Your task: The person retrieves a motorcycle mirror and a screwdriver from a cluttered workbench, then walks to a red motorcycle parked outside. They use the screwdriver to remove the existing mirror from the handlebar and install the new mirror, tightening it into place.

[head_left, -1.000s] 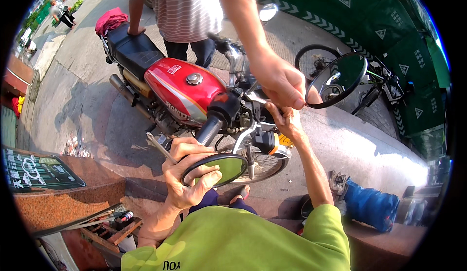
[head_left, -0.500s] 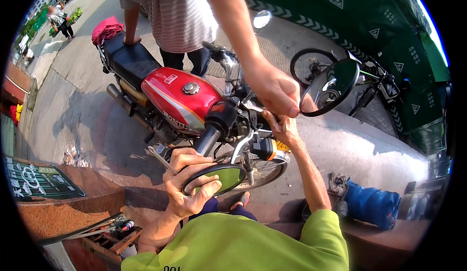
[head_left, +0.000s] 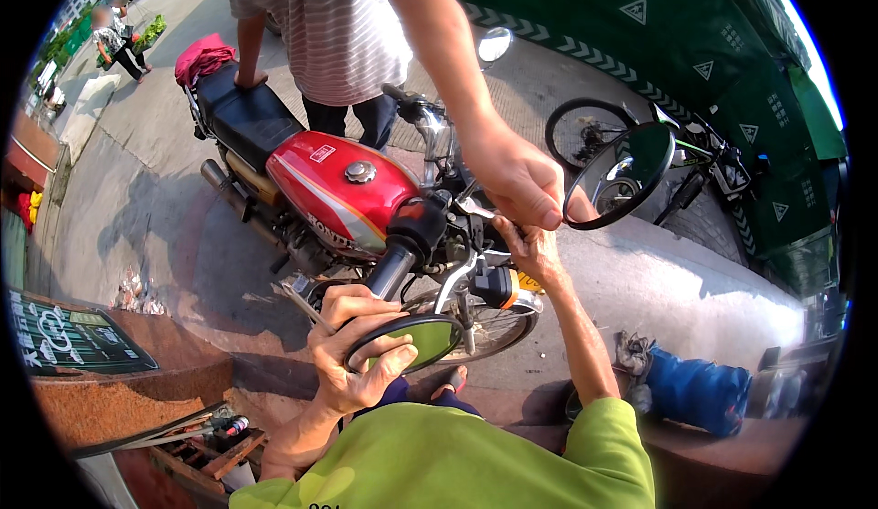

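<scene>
My left hand is wrapped round an oval mirror at the handlebar grip, with a metal tool poking from its fingers. My right hand is closed on a silver wrench at the front fittings of the red motorcycle, partly hidden under another person's hand. That hand holds a second black-rimmed oval mirror at its lower left. The orange-edged indicator sits just below my right hand.
A person in striped grey stands across the motorcycle, other hand on its seat. A bicycle leans by the green hoarding. A blue bundle lies right, a granite-like ledge with a sign left; two pedestrians are far back.
The other person's hand and the mirror in it have come slightly down and left, with my right hand beside them. My left hand is nearly unchanged. The distant pedestrians have moved.
</scene>
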Action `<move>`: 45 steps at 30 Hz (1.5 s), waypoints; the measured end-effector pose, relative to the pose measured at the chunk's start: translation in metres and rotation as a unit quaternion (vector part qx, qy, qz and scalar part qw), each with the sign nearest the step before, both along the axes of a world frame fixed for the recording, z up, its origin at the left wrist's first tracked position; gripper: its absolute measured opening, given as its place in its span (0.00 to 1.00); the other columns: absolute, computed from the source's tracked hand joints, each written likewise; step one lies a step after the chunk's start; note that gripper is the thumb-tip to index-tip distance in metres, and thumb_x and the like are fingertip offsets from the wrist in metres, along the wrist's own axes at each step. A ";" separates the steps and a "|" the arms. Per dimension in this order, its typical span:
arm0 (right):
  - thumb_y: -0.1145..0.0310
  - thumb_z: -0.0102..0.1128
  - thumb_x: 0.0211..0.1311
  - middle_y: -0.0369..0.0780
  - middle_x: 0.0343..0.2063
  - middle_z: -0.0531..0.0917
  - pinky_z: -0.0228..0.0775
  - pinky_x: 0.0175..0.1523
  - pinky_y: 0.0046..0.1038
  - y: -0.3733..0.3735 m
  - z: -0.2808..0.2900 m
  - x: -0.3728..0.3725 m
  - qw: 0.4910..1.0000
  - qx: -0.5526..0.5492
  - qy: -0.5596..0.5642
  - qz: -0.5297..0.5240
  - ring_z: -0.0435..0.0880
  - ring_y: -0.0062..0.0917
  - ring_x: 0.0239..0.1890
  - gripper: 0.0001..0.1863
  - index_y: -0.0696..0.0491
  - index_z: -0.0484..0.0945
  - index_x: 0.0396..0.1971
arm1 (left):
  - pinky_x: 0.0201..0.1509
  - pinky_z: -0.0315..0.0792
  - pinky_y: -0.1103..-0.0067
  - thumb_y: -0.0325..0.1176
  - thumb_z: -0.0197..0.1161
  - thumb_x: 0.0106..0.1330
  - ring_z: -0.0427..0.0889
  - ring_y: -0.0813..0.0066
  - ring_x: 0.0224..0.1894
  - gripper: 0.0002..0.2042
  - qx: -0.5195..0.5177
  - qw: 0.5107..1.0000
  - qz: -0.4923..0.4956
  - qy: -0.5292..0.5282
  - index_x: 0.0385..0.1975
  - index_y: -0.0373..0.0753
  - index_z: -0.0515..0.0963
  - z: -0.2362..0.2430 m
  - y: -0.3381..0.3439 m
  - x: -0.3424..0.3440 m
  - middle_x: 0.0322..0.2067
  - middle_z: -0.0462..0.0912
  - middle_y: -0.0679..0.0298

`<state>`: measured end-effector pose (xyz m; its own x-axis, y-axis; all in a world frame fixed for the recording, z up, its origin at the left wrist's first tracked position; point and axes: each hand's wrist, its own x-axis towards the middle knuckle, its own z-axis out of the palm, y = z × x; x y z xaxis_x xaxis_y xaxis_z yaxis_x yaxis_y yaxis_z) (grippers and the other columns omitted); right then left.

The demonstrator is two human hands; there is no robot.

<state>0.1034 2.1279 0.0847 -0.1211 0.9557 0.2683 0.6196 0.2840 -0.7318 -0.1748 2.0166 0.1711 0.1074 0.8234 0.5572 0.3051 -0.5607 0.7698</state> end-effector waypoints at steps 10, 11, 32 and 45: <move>0.63 0.60 0.61 0.39 0.14 0.75 0.66 0.25 0.30 0.000 -0.007 0.000 1.000 0.025 0.002 -0.013 0.75 0.27 0.18 0.10 0.54 0.79 0.31 | 0.44 0.69 0.72 0.33 0.68 0.44 0.72 0.65 0.40 0.07 -0.009 1.000 0.003 0.004 0.22 0.36 0.84 -0.001 -0.002 -0.001 0.32 0.81 0.64; 0.62 0.60 0.61 0.39 0.14 0.75 0.66 0.25 0.30 -0.001 -0.006 0.000 1.000 0.020 -0.003 -0.016 0.75 0.27 0.18 0.10 0.55 0.79 0.30 | 0.44 0.69 0.73 0.32 0.68 0.44 0.72 0.65 0.40 0.07 -0.010 1.000 0.002 0.008 0.22 0.36 0.84 -0.001 -0.002 -0.002 0.32 0.81 0.64; 0.61 0.58 0.63 0.39 0.12 0.75 0.60 0.22 0.29 -0.006 -0.003 -0.001 0.999 0.023 -0.011 -0.046 0.71 0.24 0.14 0.14 0.57 0.79 0.26 | 0.43 0.72 0.72 0.31 0.71 0.44 0.76 0.63 0.37 0.12 0.013 0.999 0.007 -0.034 0.30 0.36 0.83 -0.003 0.000 0.003 0.33 0.81 0.62; 0.52 0.55 0.64 0.40 0.27 0.79 0.66 0.41 0.29 0.005 0.020 0.010 0.986 -0.164 -0.022 -0.001 0.76 0.24 0.35 0.21 0.58 0.79 0.37 | 0.50 0.69 0.71 0.32 0.69 0.43 0.75 0.62 0.42 0.08 -0.039 0.997 -0.029 -0.055 0.23 0.37 0.84 0.001 -0.001 -0.005 0.34 0.83 0.62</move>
